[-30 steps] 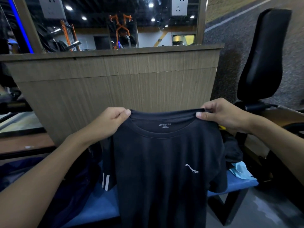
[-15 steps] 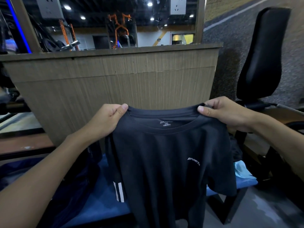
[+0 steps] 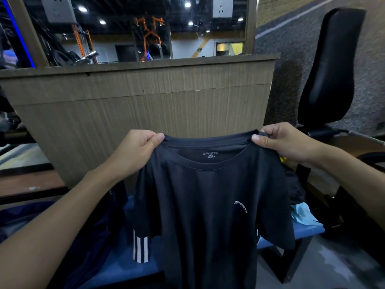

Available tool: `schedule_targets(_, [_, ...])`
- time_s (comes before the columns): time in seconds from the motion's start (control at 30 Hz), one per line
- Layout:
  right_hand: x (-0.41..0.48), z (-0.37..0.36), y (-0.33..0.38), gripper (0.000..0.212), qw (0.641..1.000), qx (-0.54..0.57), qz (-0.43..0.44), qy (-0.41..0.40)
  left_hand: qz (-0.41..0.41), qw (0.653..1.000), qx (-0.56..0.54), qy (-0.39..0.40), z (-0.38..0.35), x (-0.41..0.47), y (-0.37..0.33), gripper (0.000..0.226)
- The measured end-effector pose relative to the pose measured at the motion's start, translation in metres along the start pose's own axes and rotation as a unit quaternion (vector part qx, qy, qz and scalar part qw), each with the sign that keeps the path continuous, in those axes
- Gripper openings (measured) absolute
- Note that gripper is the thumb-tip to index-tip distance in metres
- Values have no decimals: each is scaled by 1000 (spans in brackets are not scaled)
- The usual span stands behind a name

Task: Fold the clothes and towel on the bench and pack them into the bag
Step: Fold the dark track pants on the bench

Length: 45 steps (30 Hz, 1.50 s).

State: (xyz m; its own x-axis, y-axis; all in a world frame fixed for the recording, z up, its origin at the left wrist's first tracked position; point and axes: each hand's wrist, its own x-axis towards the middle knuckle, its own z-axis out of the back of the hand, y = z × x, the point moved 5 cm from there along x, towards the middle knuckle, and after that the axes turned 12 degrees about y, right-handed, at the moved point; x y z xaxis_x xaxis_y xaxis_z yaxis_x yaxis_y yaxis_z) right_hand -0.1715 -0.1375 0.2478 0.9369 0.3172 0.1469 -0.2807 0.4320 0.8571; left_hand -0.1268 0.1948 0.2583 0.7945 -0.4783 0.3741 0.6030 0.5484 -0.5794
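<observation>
T-shirt (image 3: 204, 205) is hanging free in the air over the blue bench (image 3: 125, 265), front facing the camera, hem running out of frame; wooden panel (image 3: 145, 105) is standing close behind, black backrest (image 3: 331, 65) to the right; dark blue bag (image 3: 98, 236) is lying at the bench's left, contents not discernible; left hand (image 3: 135, 151) and right hand (image 3: 285, 144) are each pinching a shoulder beside the collar, thumbs in front, fingers curled behind; light blue towel (image 3: 302, 213) is lying at the bench's right end

Dim indoor light, bright ceiling spots glaring in the mirror (image 3: 145, 28), wide-angle bending at edges, lower corners shadowed.
</observation>
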Motion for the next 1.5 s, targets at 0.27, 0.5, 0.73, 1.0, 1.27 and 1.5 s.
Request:
schedule_targets(0.27, [7, -6, 2, 41, 983, -79, -115, -118, 67, 997, -5, 28, -24, 8, -14, 50])
schedule_targets(0.5, [13, -49, 26, 22, 988, -10, -109, -109, 59, 998, 8, 31, -51, 19, -41, 53])
schedule_targets(0.73, [26, -87, 39, 23, 993, 20, -68, -91, 48, 999, 16, 17, -68, 23, -60, 53])
schedule_targets(1.0, [22, -104, 47, 17, 995, 96, -18, -3, 43, 998, 7, 48, -65, 21, -54, 47])
schedule_targets(1.27, [20, -113, 54, 34, 989, 145, 0, 41, 29, 979, -150, 138, -65, 7, -58, 13])
schedule_targets(1.5, [22, -117, 52, 51, 977, 200, -6, 73, 20, 989, -109, 93, -55, 8, -46, 25])
